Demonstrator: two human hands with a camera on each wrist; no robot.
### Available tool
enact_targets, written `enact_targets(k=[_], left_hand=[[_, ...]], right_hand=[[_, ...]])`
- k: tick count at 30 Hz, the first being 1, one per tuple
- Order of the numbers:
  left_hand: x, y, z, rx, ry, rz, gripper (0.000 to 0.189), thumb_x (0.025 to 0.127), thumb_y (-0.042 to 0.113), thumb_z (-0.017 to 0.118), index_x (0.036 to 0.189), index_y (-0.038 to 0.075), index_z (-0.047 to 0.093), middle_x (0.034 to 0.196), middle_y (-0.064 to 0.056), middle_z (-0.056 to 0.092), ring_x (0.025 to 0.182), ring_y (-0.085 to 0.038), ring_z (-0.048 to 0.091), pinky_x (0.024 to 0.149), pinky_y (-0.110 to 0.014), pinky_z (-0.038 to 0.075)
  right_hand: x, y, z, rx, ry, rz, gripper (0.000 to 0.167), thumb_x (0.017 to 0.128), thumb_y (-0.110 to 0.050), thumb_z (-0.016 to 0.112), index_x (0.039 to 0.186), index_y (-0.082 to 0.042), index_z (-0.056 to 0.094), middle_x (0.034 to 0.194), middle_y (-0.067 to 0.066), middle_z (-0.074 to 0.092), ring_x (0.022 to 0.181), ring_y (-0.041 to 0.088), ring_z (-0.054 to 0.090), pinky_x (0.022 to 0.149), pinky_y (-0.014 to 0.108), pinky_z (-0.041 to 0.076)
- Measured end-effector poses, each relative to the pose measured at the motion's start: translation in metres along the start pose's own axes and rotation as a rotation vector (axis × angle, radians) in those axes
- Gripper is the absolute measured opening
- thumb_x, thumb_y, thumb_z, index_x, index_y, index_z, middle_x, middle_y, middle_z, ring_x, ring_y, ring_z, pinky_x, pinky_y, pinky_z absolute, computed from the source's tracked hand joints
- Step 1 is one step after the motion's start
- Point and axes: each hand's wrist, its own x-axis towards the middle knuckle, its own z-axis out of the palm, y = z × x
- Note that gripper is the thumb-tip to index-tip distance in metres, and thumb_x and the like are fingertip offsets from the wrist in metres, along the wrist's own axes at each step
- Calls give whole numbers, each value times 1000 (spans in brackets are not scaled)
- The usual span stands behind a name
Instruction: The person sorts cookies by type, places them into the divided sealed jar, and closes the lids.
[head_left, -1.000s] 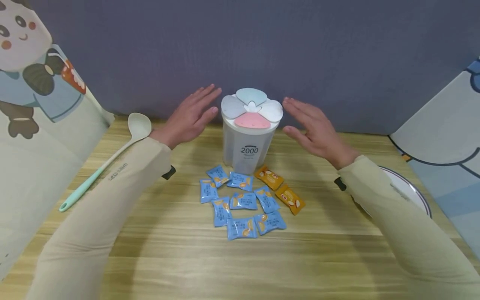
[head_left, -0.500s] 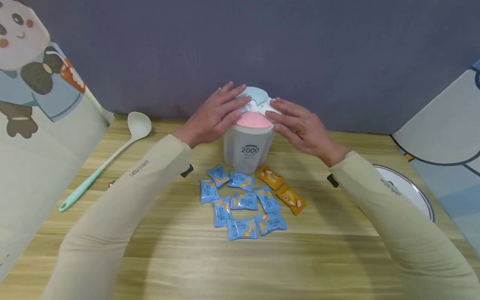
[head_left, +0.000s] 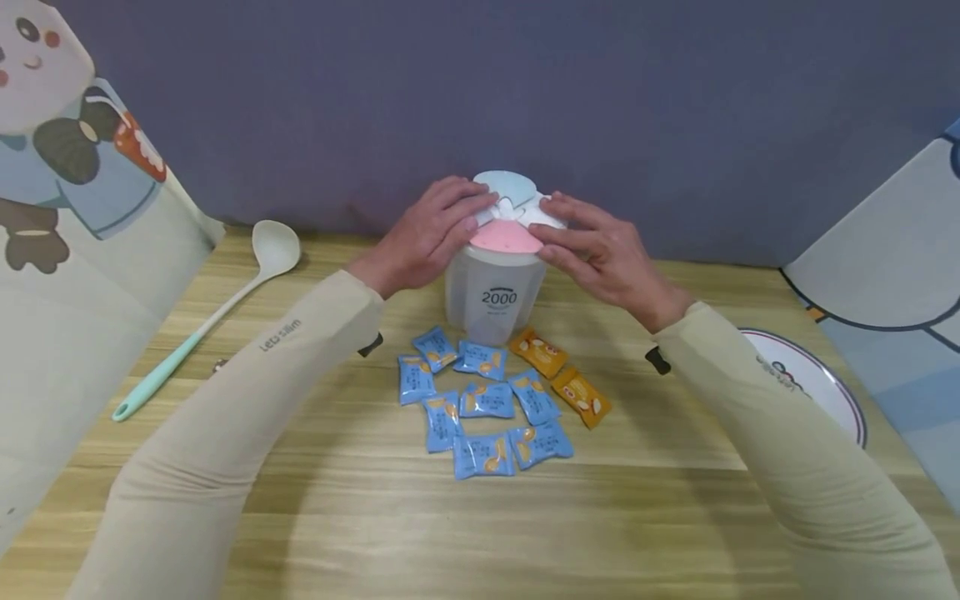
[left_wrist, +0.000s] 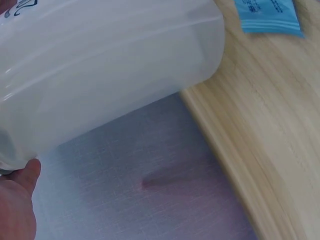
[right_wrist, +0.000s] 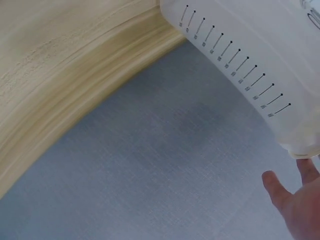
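Grey-blue cloth (head_left: 525, 100) is noted as the backdrop to a wooden table (head_left: 480, 533). Near the table's rear edge, a translucent jar (head_left: 495, 296) is found standing upright, marked "2000" on its front; a printed scale is seen along its side in the right wrist view. It is topped by a petalled lid (head_left: 508, 238), on which pale blue, white and pink segments are visible. The lid is touched on its left by the left hand (head_left: 427, 233) and on its right by the right hand (head_left: 603, 258). Both hands are judged unclenched, their fingers laid loosely extended over the lid. Immediately before the jar, eight blue packets (head_left: 487, 400) are counted, laid flat in a loose cluster, with two orange packets (head_left: 538, 353) placed at its right. Further out, a ladle (head_left: 225, 312) is observed lying at the left, its pale bowl pointed rearward and its green handle toward the near side. At the right, a white plate (head_left: 828, 383) with a dark-lined rim is partly hidden by the right beige sleeve (head_left: 780, 433). Both sides of the table are bounded by cartoon-printed panels (head_left: 885, 275).
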Motion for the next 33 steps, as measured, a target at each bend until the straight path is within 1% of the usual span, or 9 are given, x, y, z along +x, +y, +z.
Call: enact_targets(k=[3,5,10,19,24,26,29,31,33], left_hand=[[-1,1,1,-6,-4,-26,45,100,20,37,141,1,41,142,-15,40,135,-28,26,112,-35,14],[-2,1,3,-11,5,-40,47,100,20,37,141,-2,38,143,-16,38,136,-27,24,112,-34,13],[-4,0,8,-31,70,-38,49,99,19,36,139,-8,34,142,-22,34,135,-27,27,112,-33,17],[-9,2,16,-76,149,-100,51,98,21,33,137,-12,31,144,-24,30,136,-25,25,111,-32,18],[-9,1,20,-103,190,-92,52,97,22,31,137,-11,30,142,-24,30,133,-27,30,110,-33,22],[-9,1,21,-108,198,-91,52,97,22,31,136,-11,30,142,-24,30,133,-27,31,110,-32,22],[-9,2,23,-109,211,-105,51,98,22,31,136,-11,31,142,-24,30,132,-27,32,110,-31,22],[-9,4,23,-113,220,-128,51,98,22,33,137,-11,31,142,-23,30,132,-25,31,110,-30,22],[-9,6,24,-121,235,-155,51,98,21,35,137,-11,31,143,-23,30,133,-24,30,110,-29,21]], right_hand=[[1,-2,1,-11,18,6,32,93,-30,61,116,-9,69,131,13,56,126,28,45,102,44,37],[1,-3,1,-31,26,11,34,94,-34,58,115,-9,69,129,13,57,125,28,46,101,44,38],[1,-5,2,-76,39,15,45,96,-44,48,113,-9,70,127,14,58,124,27,48,100,44,39],[2,-5,5,-87,72,6,46,96,-43,49,111,-6,71,124,15,60,121,28,51,97,45,42],[5,-6,6,-49,118,34,32,94,-30,60,108,-3,71,121,14,62,119,28,52,99,41,41],[6,-6,7,-32,140,43,31,94,-28,61,105,-2,72,119,15,63,118,28,53,99,39,41],[8,-5,7,-13,158,50,36,96,-33,56,103,-1,72,116,16,64,114,30,56,99,38,41],[9,-4,8,11,171,65,43,97,-38,52,101,0,72,114,17,64,113,31,57,99,37,41],[10,-4,8,37,179,79,44,98,-37,51,98,2,72,112,17,65,110,32,58,99,37,42]])
